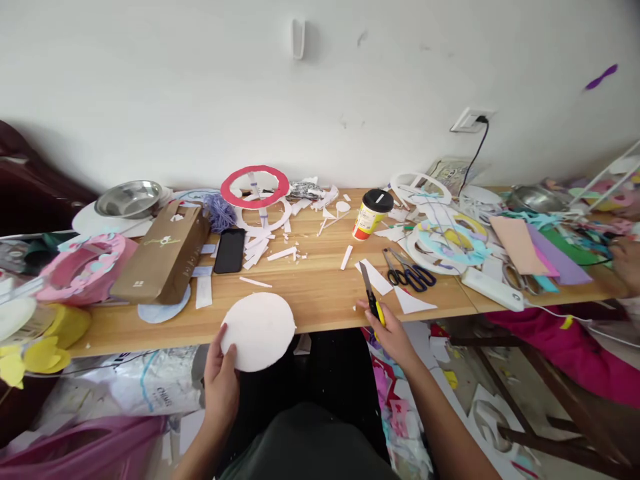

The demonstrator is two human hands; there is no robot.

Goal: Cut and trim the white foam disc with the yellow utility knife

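My left hand point(223, 373) pinches the left edge of a white foam or card disc point(259, 332), thumb on top. The disc overhangs the front edge of the wooden table point(310, 293). In my right hand point(390, 333) is a yellow and black utility knife point(373, 297), its blade out and pointing up and away from me. White offcuts point(375, 277) lie just beyond the knife, and two pairs of scissors point(413, 273) rest to its right. Knife and disc are apart.
A lidded paper cup point(369, 215), a phone point(230, 251), a cardboard box point(163, 253) and a red ring on a stand point(255, 199) occupy the table. A white power strip point(493, 288) lies right. Another person's hand point(626, 263) is at the far right.
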